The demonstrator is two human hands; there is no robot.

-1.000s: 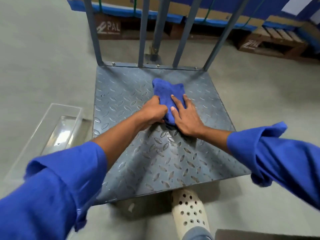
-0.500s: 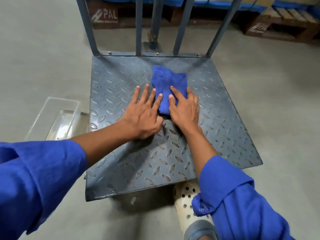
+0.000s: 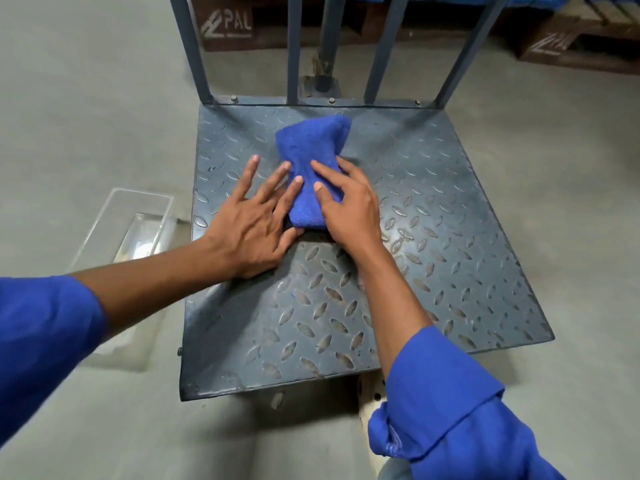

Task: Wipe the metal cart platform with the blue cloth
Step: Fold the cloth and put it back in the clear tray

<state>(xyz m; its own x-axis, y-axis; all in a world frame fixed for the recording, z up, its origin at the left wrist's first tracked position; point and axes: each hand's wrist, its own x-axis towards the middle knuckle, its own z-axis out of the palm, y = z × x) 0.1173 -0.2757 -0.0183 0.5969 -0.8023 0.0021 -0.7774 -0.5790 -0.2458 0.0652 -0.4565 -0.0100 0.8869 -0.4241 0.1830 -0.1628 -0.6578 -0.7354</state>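
Note:
The blue cloth, folded into a narrow pad, lies on the far middle of the grey diamond-plate cart platform. My left hand lies flat on the plate with spread, straight fingers, and its index and middle fingertips touch the cloth's left edge. My right hand covers the cloth's near right part, thumb on top and fingers bent over its right side. The cloth is squeezed narrow between the two hands.
The cart's upright handle bars rise from the platform's far edge. A clear plastic bin sits on the concrete floor left of the cart. Wooden pallets stand behind. My perforated shoe is under the near edge.
My left hand went from gripping the cloth to lying flat with fingers spread beside it. The right hand's fingers curled over the cloth's side, pinching it narrower. The camera moved closer.

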